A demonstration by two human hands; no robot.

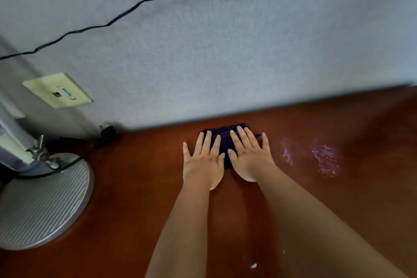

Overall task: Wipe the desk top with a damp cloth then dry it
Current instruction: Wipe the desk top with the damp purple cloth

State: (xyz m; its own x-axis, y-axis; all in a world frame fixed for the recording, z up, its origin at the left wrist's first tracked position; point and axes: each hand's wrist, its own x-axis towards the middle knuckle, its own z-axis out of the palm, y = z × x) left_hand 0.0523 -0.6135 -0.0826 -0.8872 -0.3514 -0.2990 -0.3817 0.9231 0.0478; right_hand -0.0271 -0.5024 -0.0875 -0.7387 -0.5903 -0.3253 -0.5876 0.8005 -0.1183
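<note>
**Wet pass at the back edge: hazards from cable, fan base and untreated patches**

Both hands lie flat on a dark cloth [225, 140] at the far edge of the desk [135, 187], close against the wall [225, 52]. The left hand [203, 160] and the right hand [250, 158] sit side by side, fingers [242, 140] straight and slightly spread, pressing down rather than gripping; nothing is pinched. The cloth is bunched small and mostly covered by the palms.

Risks noted:

- With open palms and no grip, the cloth is likely to slide out or roll up on a sideways stroke, leaving strips missed.
- Two pale, glistening patches [325, 160] lie to the right of the hands. Whether they are moisture or residue cannot be told; a stroke that stops short would leave them.
- A fan base [42, 201] stands on the desk at left, with a black cable [74, 160] crossing it. A wide leftward sweep could snag the cable or carry damp toward it.
- A wall socket plate [57, 90] sits above that corner; a wet cloth should keep away.
- A small white scrap [253, 266] near the front edge may be smeared rather than lifted.
</note>
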